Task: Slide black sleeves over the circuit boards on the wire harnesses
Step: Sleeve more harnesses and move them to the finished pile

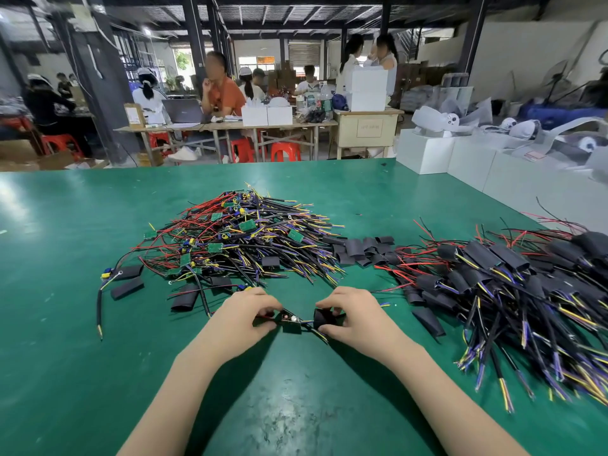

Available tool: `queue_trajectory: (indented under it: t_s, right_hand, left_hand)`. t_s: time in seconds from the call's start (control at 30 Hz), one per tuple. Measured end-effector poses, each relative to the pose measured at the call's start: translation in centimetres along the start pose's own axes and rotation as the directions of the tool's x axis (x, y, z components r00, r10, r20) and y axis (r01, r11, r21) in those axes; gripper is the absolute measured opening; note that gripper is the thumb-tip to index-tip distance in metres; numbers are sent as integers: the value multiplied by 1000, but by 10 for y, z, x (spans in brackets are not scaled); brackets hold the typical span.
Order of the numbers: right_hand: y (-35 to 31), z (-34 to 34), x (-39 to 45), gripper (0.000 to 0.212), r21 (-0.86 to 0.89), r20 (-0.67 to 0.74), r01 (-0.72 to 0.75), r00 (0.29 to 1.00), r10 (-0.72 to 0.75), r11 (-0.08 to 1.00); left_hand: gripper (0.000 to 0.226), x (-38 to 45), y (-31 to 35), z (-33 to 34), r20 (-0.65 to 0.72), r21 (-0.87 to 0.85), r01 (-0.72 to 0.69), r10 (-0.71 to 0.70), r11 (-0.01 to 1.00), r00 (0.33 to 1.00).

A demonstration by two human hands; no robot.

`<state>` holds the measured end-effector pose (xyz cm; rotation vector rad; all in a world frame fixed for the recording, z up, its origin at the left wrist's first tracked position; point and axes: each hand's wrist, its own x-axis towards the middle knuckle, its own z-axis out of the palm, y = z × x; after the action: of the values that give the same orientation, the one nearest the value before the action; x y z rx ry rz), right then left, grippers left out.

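Beyond the green-topped counter (98,225), people sit on red plastic stools (285,151) at long wooden tables (230,126); dark steel pillars (194,37) carry a black-beamed ceiling (296,14).

Bright, even daylight from far windows (253,62); soft glare on the green table (279,409). Wide-angle bending at edges; background slightly blurred.

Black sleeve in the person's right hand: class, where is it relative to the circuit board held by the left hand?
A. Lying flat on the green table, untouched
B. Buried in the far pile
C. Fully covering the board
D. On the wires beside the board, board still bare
D: the right hand pinches the black sleeve on the wires just beside the circuit board, which the left hand holds, still uncovered.
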<state>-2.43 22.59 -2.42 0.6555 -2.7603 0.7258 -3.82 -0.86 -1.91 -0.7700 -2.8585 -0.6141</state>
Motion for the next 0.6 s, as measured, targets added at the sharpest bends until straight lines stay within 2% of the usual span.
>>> queue_trajectory:
  t_s: [0.1,0.2,0.4,0.6]
  right_hand:
    - [0,-2,0,26,36,10,-73,997,73,997]
    - [-1,-3,-1,26,57,1,-130,991,131,990]
    - [-3,-3,-2,24,30,2,-149,989,149,988]
    - [-3,-9,-3,15,102,-18,-103,994,105,989]
  left_hand:
    - [28,2,0,3,-54,-16,67,-68,998,996]
    - [38,0,-1,6,-90,-87,77,-85,993,992]
    - [8,1,4,5,-74,-130,8,-17,991,997]
    - [7,-1,7,7,-33,-218,24,-32,976,999]
